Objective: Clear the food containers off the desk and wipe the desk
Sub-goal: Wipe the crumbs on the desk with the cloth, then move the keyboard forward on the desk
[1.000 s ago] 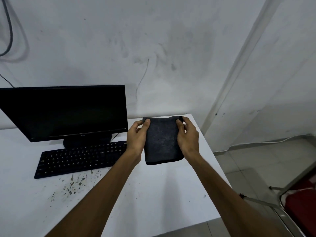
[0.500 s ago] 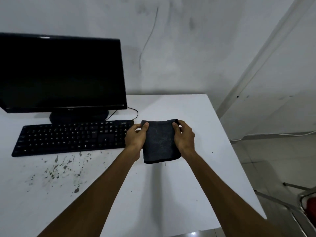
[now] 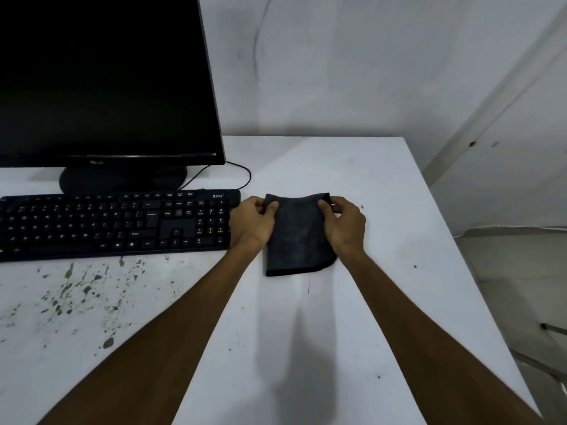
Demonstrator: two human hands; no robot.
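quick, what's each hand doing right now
Left hand: closed, pinching the top left corner of the dark cloth.
Right hand: closed, pinching the cloth's top right corner.

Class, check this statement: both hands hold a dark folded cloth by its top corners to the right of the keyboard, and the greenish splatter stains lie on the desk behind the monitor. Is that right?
Not quite. The head view shows the splatter stains in front of the keyboard, not behind the monitor. The rest stands: the left hand and right hand hold the dark folded cloth by its top corners, right of the keyboard, over the desk.
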